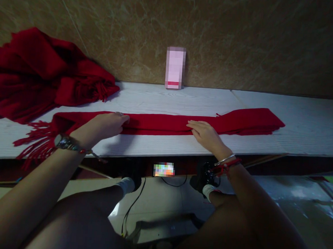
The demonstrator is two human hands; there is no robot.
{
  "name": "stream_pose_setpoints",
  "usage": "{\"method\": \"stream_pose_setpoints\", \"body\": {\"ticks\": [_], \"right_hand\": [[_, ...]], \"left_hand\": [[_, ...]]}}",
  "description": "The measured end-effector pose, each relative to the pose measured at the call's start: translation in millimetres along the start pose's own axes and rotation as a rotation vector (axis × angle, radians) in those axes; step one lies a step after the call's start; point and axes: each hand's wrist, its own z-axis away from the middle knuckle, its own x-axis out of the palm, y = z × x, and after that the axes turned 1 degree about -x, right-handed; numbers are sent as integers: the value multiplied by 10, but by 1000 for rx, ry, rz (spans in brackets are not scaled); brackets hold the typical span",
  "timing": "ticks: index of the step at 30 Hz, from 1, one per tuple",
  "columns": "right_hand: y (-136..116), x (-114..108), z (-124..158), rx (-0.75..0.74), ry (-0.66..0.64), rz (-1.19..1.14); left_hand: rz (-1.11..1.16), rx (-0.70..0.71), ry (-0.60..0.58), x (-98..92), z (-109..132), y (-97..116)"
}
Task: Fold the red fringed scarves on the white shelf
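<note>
A red scarf (161, 124), folded into a long narrow strip, lies across the white wood-grain table. Its fringe (38, 143) spreads at the left end and hangs over the front edge; the right end is a wider folded part. My left hand (108, 124) rests on the strip toward its fringed end, its fingers curled in on the cloth and partly hidden. Flat on the strip, right of its middle, lies my right hand (204, 133) with its fingers stretched out. A heap of red fringed cloth (36, 75) sits at the back left.
A blurred pink-and-white phone-like object (175, 68) stands against the marbled wall (245, 39) behind the white table (310, 125). Below the front edge are my legs, dark shoes, a cable (133, 205) and a small blurred colourful item (164, 170).
</note>
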Motion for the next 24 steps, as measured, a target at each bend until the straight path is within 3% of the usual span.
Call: {"method": "stream_pose_setpoints", "body": {"ticks": [6,14,19,24], "right_hand": [[0,-5,3,2,-7,-21],[12,-3,-3,-36,-16,-28],[-1,-25,9,-50,72,-19],[-10,-20,25,-114,54,-15]], "left_hand": [[-51,-36,-48,-22,-10,16],[-87,3,-11,-129,-11,237],[-67,22,10,-175,8,208],[-34,48,-50,-121,-17,186]]}}
